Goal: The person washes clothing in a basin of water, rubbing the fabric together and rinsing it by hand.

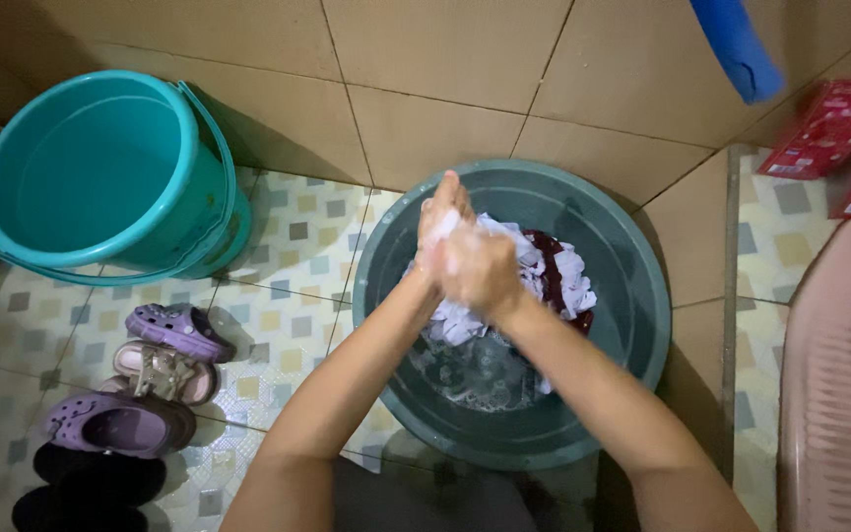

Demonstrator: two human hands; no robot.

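A: Where's the cloth?

B: In the green basin (632,296): both your hands (465,258), closed together, grip the soapy white cloth (556,271) above the suds. Looks mid-scrub; next probably needs fresh grip.

We see a patterned tile floor (288,246). On it rest a dark green basin (632,296), a teal bucket (100,167) by the wall, purple clogs (179,330), a pink sandal (164,369) and black shoes (91,488) at left, and a pink tub (839,394) at right.

Two red flat packets (832,128) far right; edges blurred
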